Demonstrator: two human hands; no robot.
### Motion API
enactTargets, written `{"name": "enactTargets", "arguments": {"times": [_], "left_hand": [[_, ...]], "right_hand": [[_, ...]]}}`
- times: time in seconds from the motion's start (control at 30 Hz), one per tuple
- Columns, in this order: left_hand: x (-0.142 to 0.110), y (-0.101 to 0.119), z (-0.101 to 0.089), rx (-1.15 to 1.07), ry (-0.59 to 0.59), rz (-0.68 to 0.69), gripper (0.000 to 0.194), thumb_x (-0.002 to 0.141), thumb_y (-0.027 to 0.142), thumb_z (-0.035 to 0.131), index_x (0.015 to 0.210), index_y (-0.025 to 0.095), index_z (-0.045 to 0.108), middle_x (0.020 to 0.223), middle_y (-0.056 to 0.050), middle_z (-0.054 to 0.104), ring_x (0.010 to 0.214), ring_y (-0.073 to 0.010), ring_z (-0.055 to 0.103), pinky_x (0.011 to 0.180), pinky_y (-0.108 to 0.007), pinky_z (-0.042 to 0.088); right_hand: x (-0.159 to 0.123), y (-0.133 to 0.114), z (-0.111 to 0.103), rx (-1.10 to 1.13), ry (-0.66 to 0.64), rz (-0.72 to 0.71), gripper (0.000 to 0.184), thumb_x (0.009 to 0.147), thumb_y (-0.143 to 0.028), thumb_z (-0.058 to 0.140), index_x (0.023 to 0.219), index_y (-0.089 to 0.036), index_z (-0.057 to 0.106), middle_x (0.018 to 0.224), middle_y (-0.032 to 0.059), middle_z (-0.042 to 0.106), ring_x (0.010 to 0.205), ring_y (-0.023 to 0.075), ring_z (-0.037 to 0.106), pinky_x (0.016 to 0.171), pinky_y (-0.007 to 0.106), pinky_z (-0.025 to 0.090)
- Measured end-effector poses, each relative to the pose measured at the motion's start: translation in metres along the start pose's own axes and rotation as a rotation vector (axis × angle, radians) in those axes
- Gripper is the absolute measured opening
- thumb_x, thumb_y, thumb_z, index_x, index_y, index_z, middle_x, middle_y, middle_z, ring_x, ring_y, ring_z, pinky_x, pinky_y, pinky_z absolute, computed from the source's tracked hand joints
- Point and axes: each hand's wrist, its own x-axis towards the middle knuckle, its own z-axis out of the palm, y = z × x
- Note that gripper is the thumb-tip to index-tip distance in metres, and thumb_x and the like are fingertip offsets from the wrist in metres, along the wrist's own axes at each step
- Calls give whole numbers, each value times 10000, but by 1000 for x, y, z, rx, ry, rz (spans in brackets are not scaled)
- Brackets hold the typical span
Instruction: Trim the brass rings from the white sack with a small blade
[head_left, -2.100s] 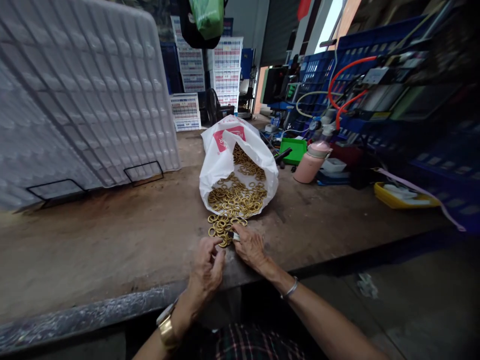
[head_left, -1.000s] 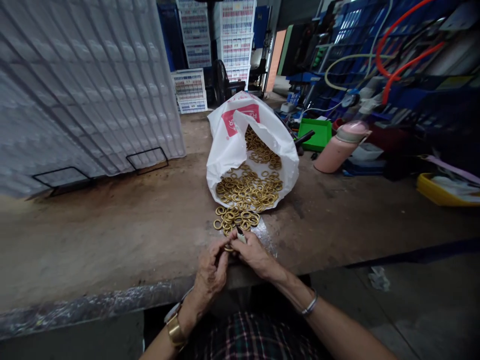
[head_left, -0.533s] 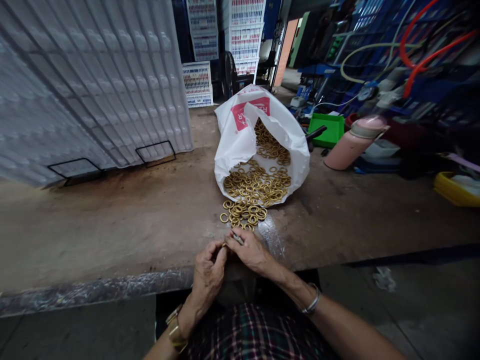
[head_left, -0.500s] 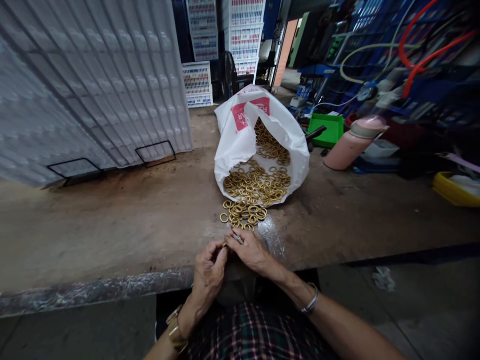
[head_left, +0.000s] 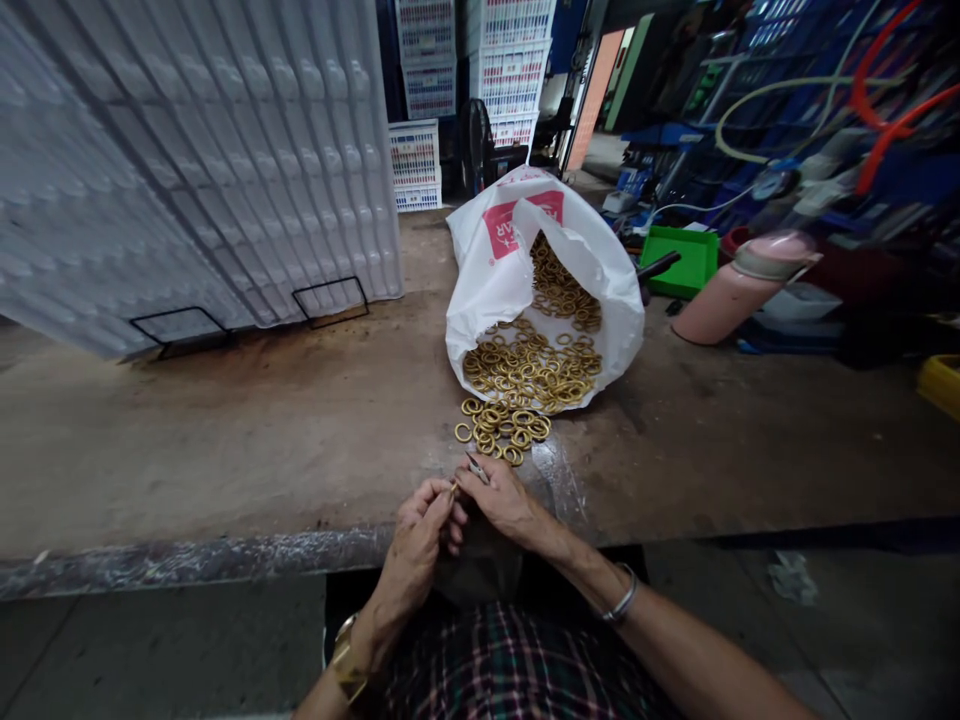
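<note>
My left hand (head_left: 420,530) pinches a small brass-coloured ring (head_left: 454,487) between thumb and fingertips, close to the table's front edge. Fingers of my right hand (head_left: 506,500) meet it at the ring and also grip a small pointed metal tool (head_left: 476,468), its dark tip aimed away from me; its exact kind is too small to tell. Just beyond my hands lies a loose pile of brass rings (head_left: 506,430). A white sack (head_left: 487,290) with red print lies on its side behind them, its mouth towards me and many more rings inside.
The brown worktable (head_left: 262,450) extends to both sides. Clear ribbed plastic trays (head_left: 247,150) stand on the left beside black wire stands (head_left: 330,300). On the right are a pink bottle (head_left: 731,295), a green tray (head_left: 681,258) and a yellow tray (head_left: 941,385). White crates (head_left: 514,75) are stacked behind.
My hands have drawn back from the pile towards the table's edge, and a ring is now between my left fingertips. The view has tilted down and turned left.
</note>
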Motion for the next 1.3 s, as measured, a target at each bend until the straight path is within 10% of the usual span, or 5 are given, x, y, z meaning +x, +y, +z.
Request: {"name": "enactTargets", "arguments": {"times": [0.5,1.3], "left_hand": [[2,-1,-4,30,119,79,378,722,534,573,776,167,502,606,33,535,484,-73,473,462,-185,389],[-12,-1,-4,129,123,188,342,769,503,532,711,167,506,627,23,535,505,-84,481,500,-212,418]], "right_hand": [[-11,7,1,-650,-52,-250,177,709,-93,433,797,-188,554,694,4,590,617,125,499,565,235,281],[1,4,2,-756,-104,-204,222,673,-99,426,868,-153,515,657,17,543,561,129,426,537,251,245]]}}
